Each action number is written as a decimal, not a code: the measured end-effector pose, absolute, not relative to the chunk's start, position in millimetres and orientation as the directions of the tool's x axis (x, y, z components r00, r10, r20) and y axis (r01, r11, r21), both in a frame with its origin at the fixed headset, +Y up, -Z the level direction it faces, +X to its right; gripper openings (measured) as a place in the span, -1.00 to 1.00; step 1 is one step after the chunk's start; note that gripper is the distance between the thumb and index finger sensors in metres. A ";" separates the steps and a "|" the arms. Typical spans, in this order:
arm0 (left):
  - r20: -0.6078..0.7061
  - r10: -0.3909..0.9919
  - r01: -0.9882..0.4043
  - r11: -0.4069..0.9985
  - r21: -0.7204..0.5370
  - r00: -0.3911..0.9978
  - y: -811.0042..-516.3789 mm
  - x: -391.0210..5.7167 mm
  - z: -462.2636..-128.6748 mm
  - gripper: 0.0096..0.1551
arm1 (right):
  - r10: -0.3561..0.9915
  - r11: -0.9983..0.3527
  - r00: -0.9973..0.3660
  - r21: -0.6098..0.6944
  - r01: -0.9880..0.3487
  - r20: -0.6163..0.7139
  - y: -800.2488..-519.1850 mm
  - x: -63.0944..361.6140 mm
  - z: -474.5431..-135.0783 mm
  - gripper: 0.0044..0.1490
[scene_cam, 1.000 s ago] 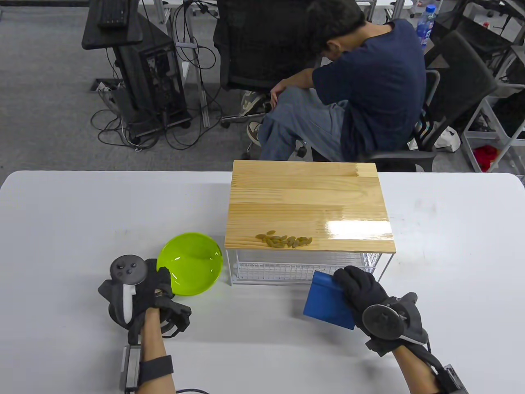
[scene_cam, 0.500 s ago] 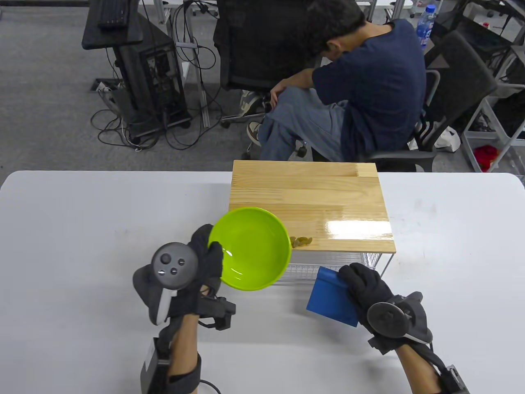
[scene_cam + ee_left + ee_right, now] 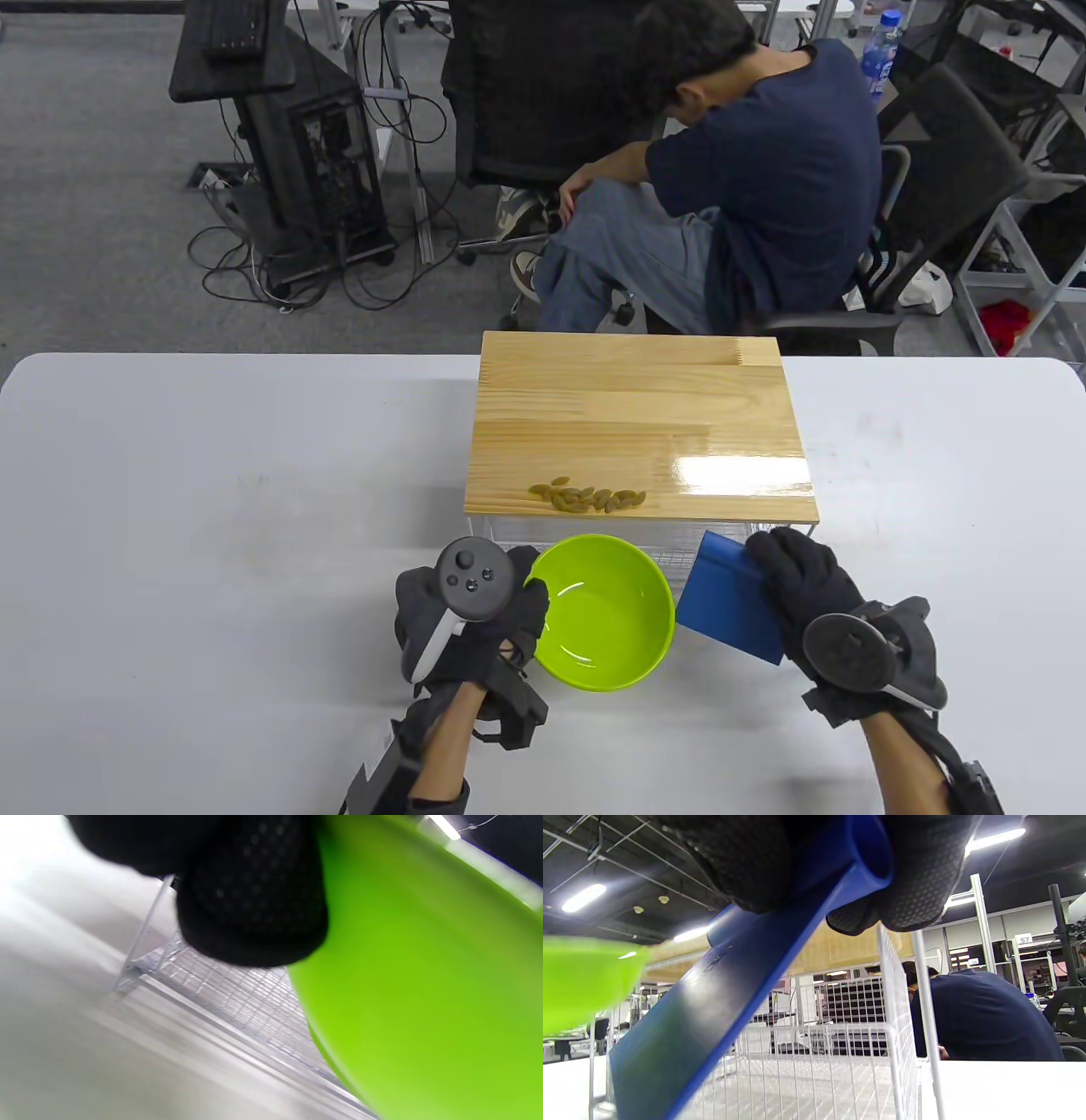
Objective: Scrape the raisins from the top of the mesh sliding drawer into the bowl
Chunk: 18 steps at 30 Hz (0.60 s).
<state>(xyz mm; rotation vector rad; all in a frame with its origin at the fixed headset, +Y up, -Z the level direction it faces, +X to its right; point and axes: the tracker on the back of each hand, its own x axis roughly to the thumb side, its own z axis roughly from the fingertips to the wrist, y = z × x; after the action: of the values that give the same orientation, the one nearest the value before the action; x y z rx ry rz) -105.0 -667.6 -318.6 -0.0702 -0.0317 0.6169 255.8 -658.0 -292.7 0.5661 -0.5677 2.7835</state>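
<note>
Holding bowl (image 3: 607, 624) below raisins (image 3: 588, 498) (scraper (image 3: 730, 607) beside).

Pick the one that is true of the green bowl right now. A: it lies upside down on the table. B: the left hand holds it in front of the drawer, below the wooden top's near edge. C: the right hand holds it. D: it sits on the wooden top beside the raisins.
B: the left hand grips the rim of the green bowl, held in front of the mesh drawer, opening upward, near the raisins.
</note>
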 end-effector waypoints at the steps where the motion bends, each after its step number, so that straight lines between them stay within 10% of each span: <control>1: -0.005 0.582 -0.581 0.811 -0.072 0.813 -670.3 -106.2 -320.2 -0.46 | 0.193 -0.877 -0.887 -0.331 -0.347 0.420 -652.0 259.1 -291.2 -0.28; 7: -0.072 0.642 -0.645 0.762 -0.045 0.763 -680.8 -106.9 -324.5 -0.44 | 0.289 -0.799 -0.860 -0.389 -0.459 0.422 -613.1 250.9 -307.7 -0.28; 18: -0.122 0.681 -0.682 0.730 0.038 0.722 -689.1 -110.2 -323.7 -0.42 | 0.068 -0.918 -0.987 -0.379 -0.118 0.143 -566.0 162.1 -389.6 -0.28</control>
<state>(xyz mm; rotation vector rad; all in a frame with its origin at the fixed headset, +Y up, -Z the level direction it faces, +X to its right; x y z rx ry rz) -110.2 -689.1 -323.7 -0.0095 0.1305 0.7529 162.1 -566.0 -389.6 0.1933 -0.6004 2.9800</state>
